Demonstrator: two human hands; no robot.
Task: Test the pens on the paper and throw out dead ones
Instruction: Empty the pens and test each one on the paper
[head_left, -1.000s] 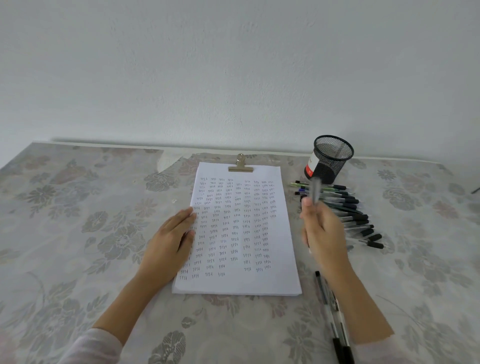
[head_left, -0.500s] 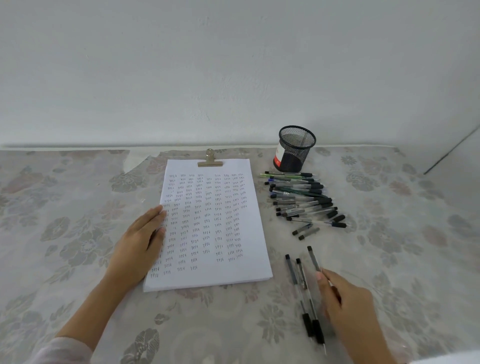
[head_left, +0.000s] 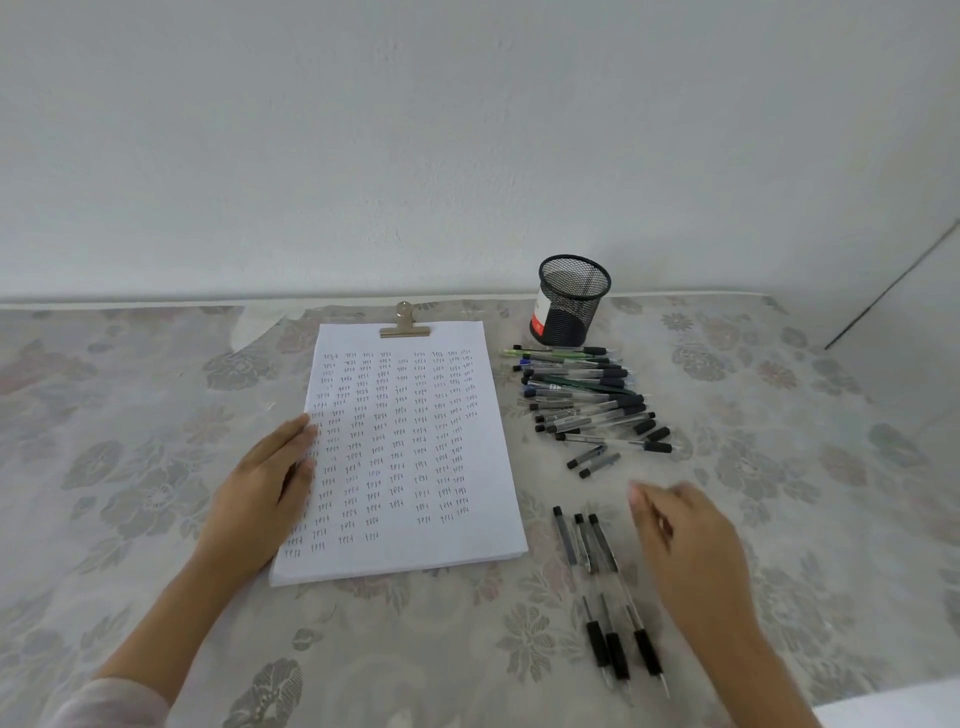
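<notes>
A white stack of paper (head_left: 457, 535) covered in small written marks lies on the table, clipped at its top by a brass clip (head_left: 404, 326). My left hand (head_left: 262, 499) rests flat on the paper's left edge. A pile of several pens (head_left: 587, 400) lies right of the paper. Three pens (head_left: 597, 551) lie side by side nearer to me. My right hand (head_left: 691, 545) hovers just right of those three, blurred, fingers relaxed and holding nothing.
A black mesh pen cup (head_left: 569, 301) stands behind the pen pile near the wall. Two loose pen caps (head_left: 592, 461) lie below the pile. The floral tablecloth (head_left: 130, 467) covers the table. A white edge (head_left: 893, 706) shows at bottom right.
My right hand carried a pen from near the pile down to the row of pens close to me, laid it there as the third, and now lifts away without it.
</notes>
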